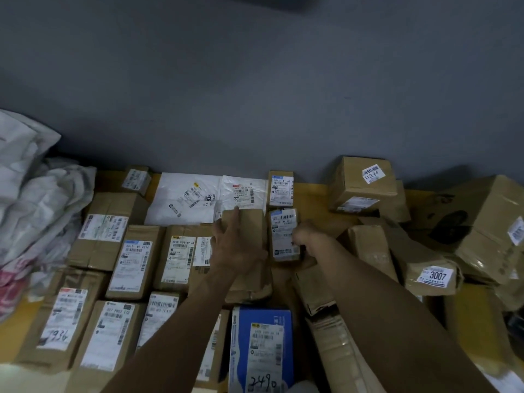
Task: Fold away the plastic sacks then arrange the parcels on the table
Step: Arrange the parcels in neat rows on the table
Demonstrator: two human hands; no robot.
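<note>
Brown kraft parcel (252,251): flat on the table (312,194), mid-row; just beside the small labelled box (284,236) on its right; plain face up, no label visible
Parcel axis: long axis set front to back, away from the person toward the grey wall; far short end meets the white mailer (243,191); roughly parallel to the neighbouring cartons
Left hand (238,245): palm down on the parcel; fingers straight and slightly spread, aimed at the far edge; curled round nothing
Right hand (304,239): against the right side of the small labelled box; fingers seemingly bent toward it, tips hidden; grip cannot be told
Plastic sacks (34,194): heaped at the left end of the table; crumpled, not flat; judged set aside, neat folding doubtful
Done: left half laid in rows; labels up; long axes mostly front to back; blue box (262,344) in the near row
Left to do: right side jumbled; tilted carton (365,185), crushed parcel marked 3007 (425,268) and large carton (493,222) overlapping at odd angles; judged roughly half arranged
</note>
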